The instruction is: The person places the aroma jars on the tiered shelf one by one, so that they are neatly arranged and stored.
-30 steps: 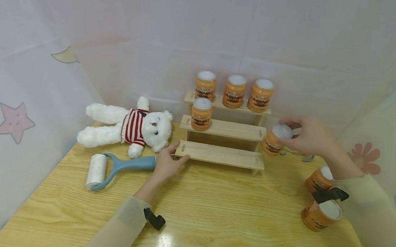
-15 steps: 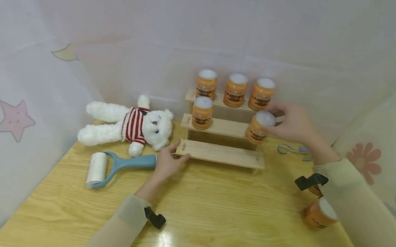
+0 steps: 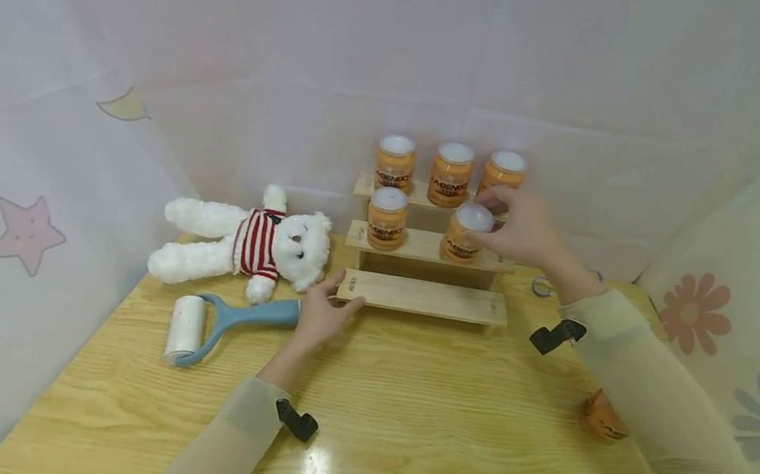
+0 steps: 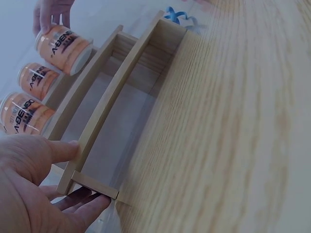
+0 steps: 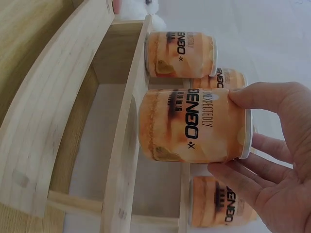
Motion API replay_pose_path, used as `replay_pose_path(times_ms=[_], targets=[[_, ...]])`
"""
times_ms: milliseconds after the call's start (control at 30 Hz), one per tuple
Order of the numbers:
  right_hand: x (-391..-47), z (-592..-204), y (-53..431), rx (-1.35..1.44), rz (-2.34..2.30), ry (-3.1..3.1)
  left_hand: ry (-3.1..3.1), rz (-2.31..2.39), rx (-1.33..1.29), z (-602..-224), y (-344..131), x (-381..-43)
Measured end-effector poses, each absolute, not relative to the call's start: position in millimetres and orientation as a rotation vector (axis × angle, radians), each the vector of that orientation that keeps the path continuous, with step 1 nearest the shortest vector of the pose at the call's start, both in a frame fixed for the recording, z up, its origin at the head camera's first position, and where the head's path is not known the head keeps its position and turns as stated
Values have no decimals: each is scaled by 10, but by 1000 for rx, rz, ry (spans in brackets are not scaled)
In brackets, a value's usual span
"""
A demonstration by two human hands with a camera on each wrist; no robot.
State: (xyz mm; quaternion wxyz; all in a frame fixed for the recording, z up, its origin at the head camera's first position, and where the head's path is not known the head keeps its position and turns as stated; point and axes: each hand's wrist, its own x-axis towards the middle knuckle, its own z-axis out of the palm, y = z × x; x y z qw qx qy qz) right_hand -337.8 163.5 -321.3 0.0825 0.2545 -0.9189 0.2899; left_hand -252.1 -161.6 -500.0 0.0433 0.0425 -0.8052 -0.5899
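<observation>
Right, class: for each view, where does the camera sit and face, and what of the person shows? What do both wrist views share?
Head: on the head, facing forward and down at the wooden shelf; left hand, right hand and sleeves show.
Left wrist: on that wrist, facing along the wooden shelf from its left end; left hand large, partial right hand.
Right wrist: on that wrist, facing the held can; right hand, perhaps a left fingertip.
Shared: wooden shelf, held can, right hand.

Your head view looks forward and down, from farther back, over tabletop (image 3: 397,431) and shelf (image 3: 422,245). Your left wrist view looks lengthwise along the shelf, close in; your right faces the held jar (image 5: 194,125), very near, both sharing jar and shelf
</observation>
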Motion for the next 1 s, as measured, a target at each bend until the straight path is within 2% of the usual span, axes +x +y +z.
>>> replay_pose_path(times_ms=[467, 1000], targets=[[-3454, -3269, 1325, 733, 874, -2732, -2455, -1817, 138, -4994, -1607, -2520], [-3479, -3312, 1264, 718, 812, -2716, -2463, -1817, 155, -4982, -1594, -2513]])
